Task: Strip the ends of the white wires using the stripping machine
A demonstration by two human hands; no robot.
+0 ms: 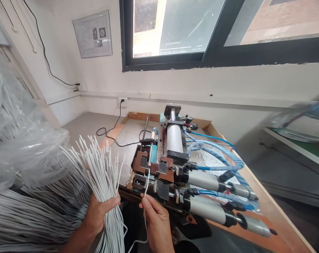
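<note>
My left hand [102, 209] is wrapped round a thick bundle of white cables [102, 175], whose cut ends fan out above the fist. A single white cable [146, 184] is pinched between the thumb and fingers of my right hand [156, 218]. Its upper end reaches the jaws of a pneumatic wire stripping machine [161, 168], beside a thin metal rod. Below the pinch, the cable's tail curves down and to the left. Whether the jaws touch the cable end, I cannot tell.
Many grey-white cables [30, 218] lie at the left under a clear plastic bag [30, 151]. Air cylinders [206, 209] and blue hoses [217, 158] extend right from the machine. White scraps [214, 160] litter the wooden-edged tray behind. A black cord [114, 131] runs to a wall socket [123, 102].
</note>
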